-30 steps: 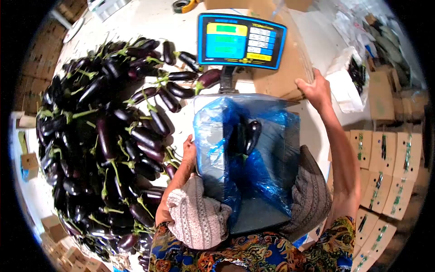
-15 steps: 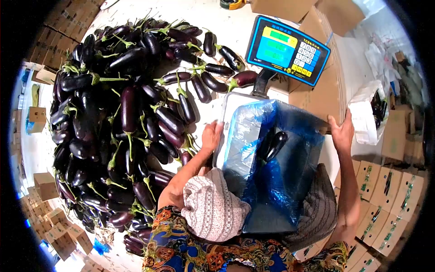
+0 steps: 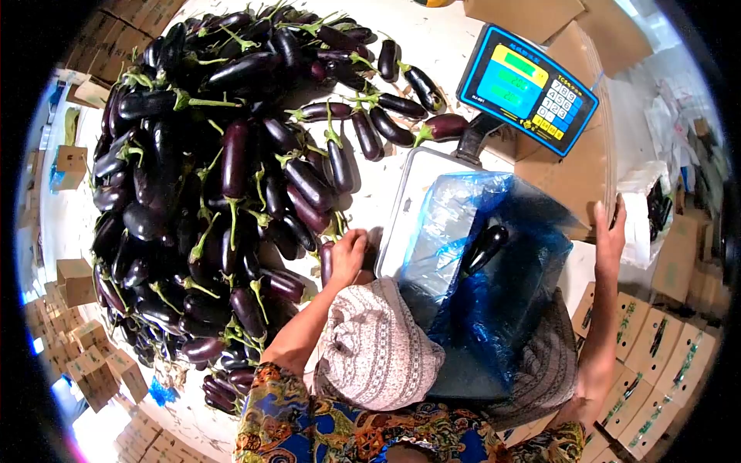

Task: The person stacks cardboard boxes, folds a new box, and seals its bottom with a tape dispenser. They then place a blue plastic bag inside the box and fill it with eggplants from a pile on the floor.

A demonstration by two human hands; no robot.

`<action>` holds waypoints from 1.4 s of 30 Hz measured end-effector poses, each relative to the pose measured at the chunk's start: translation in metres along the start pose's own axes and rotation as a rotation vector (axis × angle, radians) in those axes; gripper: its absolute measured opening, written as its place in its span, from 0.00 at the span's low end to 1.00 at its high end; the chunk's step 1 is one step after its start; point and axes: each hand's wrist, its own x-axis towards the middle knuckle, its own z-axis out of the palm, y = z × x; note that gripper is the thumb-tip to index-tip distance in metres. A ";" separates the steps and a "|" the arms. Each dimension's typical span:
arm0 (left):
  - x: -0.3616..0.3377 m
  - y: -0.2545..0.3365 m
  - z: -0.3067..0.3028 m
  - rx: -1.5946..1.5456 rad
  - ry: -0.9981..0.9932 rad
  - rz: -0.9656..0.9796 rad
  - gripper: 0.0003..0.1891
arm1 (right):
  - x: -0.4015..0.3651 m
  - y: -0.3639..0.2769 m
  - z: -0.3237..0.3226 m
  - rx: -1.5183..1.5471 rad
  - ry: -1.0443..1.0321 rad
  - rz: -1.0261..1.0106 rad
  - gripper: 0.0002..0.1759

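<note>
A big heap of dark purple eggplants with green stems lies on the white floor to my left. My left hand rests on the eggplants at the heap's near edge, fingers bent; whether it grips one is hidden. Beside it stands a box lined with a blue plastic bag on a scale platform; an eggplant lies inside. My right hand lies flat, fingers stretched, against the edge of a cardboard box to the right of the bag.
The scale's blue display stands on a post behind the platform. A white bag holding eggplants sits at the right. Printed cartons are stacked at the right, small cartons at the lower left. My patterned knees flank the box.
My left hand left the scale's edge and dropped onto the heap's near eggplants. My right hand slid from the far box top down to the right. The view swung left.
</note>
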 end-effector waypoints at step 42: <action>-0.319 -0.108 -0.152 0.000 0.297 -0.523 0.10 | -0.076 -0.100 0.014 -0.487 -0.370 -0.781 0.19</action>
